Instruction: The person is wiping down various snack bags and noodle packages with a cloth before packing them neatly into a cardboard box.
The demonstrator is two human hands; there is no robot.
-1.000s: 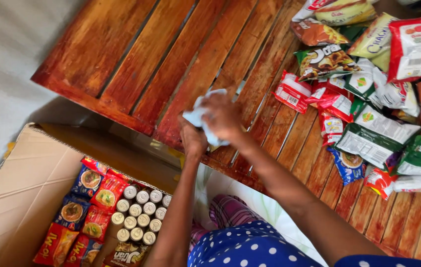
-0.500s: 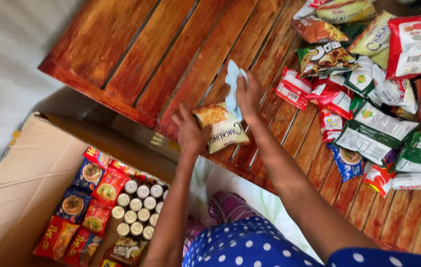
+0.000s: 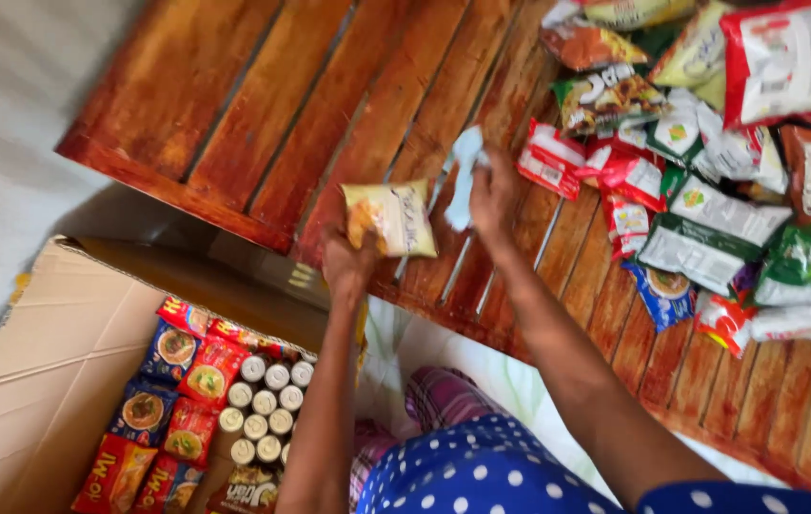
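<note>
Our left hand [image 3: 348,262] grips a yellow snack packet [image 3: 391,219] above the counter [image 3: 263,105]; our right hand [image 3: 493,195] clutches a pale cloth [image 3: 465,176].

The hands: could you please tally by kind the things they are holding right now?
yellow packet: 1, in the left hand
blue cloth: 1, in the right hand
Total: 2
</note>
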